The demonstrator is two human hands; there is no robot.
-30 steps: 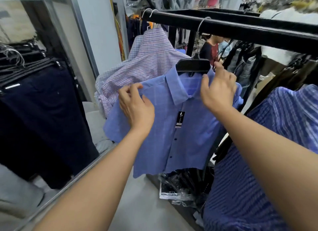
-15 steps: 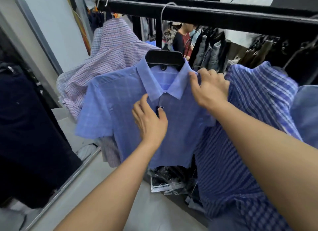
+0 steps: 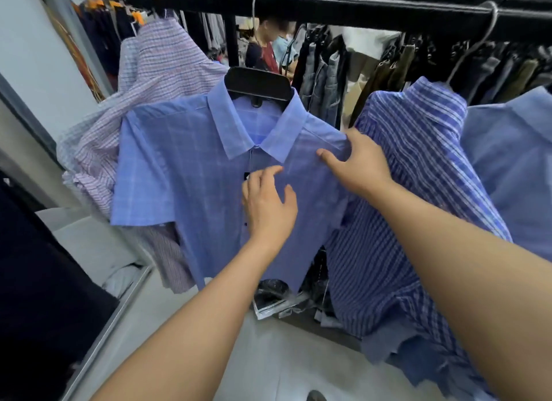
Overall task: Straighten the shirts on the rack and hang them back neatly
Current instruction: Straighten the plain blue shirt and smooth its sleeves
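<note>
In the head view, the left hand (image 3: pixel 268 203) lies flat and relaxed on the front of the light blue shirt (image 3: pixel 185 173), just below the collar and beside the line of buttons; its fingers are spread and grip nothing. The right hand (image 3: pixel 358 168) holds the same shirt at its shoulder, with the thumb on the front of the cloth and the other fingers going round the edge behind it. The shirt hangs on a black hanger (image 3: pixel 258 84), whose wire hook goes up over the black rail (image 3: pixel 328 9). It hangs between a pink checked shirt (image 3: pixel 155 63) on one side and a dark blue striped shirt (image 3: pixel 412 150) on the other, and it touches both. The cloth looks thin, light and soft, so I judge it will follow the hands easily, but it will also slide on the hanger and wrinkle if it is pulled at one point. The shoulder seams and the collar seem the best places to take hold, because there the hanger supports the cloth. The front should be stroked downward with a flat hand, not pinched.
</note>
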